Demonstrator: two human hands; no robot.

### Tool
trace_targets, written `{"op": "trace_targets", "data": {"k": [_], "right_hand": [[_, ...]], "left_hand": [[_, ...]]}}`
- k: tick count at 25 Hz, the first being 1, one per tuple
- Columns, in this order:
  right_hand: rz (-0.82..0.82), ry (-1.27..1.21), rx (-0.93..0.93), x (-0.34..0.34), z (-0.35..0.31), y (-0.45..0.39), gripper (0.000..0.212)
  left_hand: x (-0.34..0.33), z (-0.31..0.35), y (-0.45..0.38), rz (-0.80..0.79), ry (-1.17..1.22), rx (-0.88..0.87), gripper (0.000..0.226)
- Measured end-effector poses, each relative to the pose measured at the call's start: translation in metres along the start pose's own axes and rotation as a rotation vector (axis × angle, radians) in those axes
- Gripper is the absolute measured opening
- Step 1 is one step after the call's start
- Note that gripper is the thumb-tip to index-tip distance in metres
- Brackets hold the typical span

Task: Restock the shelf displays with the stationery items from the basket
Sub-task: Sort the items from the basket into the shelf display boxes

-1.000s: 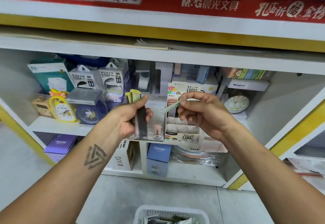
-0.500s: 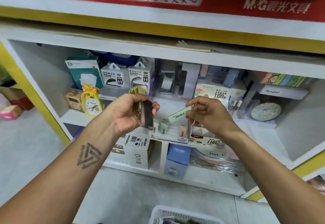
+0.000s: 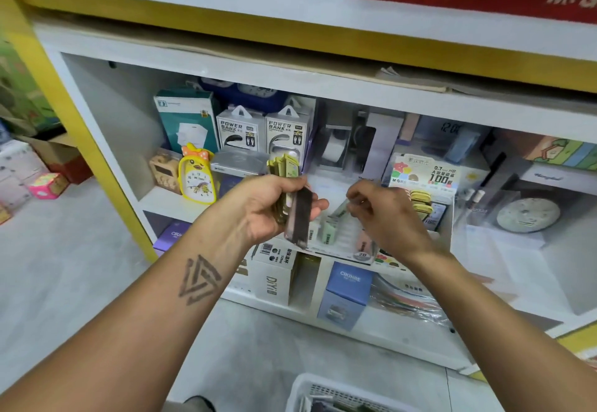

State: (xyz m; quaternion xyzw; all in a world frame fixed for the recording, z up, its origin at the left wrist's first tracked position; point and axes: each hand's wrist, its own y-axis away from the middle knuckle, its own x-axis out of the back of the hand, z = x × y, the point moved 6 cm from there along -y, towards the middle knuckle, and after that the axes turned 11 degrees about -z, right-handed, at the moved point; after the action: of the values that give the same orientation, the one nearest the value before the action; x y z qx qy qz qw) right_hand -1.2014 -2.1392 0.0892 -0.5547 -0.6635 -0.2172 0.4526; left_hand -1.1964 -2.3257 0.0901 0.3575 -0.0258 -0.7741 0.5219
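My left hand grips a stack of small flat lead cases, yellow-green ones behind and a dark one in front. My right hand pinches a pale green case and holds it low over a clear slotted display tray on the middle shelf. Several green and pink cases stand upright in that tray. The white basket sits on the floor at the bottom edge, only its rim and some contents showing.
Left of the tray stand power bank boxes, a yellow duck clock and a teal box. A carton of refill leads sits behind my right hand. Boxes fill the lower shelf. A yellow post frames the left.
My right hand has lowered the pale green case toward the slotted tray. The view shifted left and closer to the shelf. My left hand still holds its stack.
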Motion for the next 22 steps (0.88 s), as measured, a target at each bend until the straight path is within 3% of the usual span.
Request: {"op": "trace_targets", "data": {"k": [5,9,11,13,15,16,18,22], "right_hand": [[-0.089,0.035,0.009,-0.017,-0.002,-0.004,0.007],[-0.266,0.227,0.014,-0.031,-0.004,-0.008,0.030],[-0.240,0.205,0.005,-0.027,-0.008,-0.008,0.033],[-0.130,-0.160,-0.090,-0.011,-0.007,-0.006,0.026],[-0.142,-0.664,-0.188,-0.002,-0.008,0.000,0.016],[-0.173,-0.786,-0.208,0.001,-0.010,0.004,0.017],[-0.207,-0.876,-0.229,0.007,-0.011,0.015,0.024],[-0.116,-1.087,-0.310,0.036,0.016,0.038,0.020]], "left_hand": [[0.007,0.001,0.002,0.020,0.005,-0.010,0.016],[0.008,-0.001,0.004,0.013,-0.014,-0.006,0.020],[0.003,-0.002,0.002,-0.006,-0.033,-0.003,0.021],[-0.005,-0.006,0.001,-0.036,-0.058,0.001,0.023],[-0.016,-0.010,-0.003,-0.073,-0.087,-0.001,0.025],[-0.022,-0.013,-0.005,-0.087,-0.101,-0.002,0.025],[-0.035,-0.020,-0.010,-0.098,-0.128,0.008,0.026],[-0.065,-0.035,-0.021,-0.126,-0.108,0.013,0.019]]}}
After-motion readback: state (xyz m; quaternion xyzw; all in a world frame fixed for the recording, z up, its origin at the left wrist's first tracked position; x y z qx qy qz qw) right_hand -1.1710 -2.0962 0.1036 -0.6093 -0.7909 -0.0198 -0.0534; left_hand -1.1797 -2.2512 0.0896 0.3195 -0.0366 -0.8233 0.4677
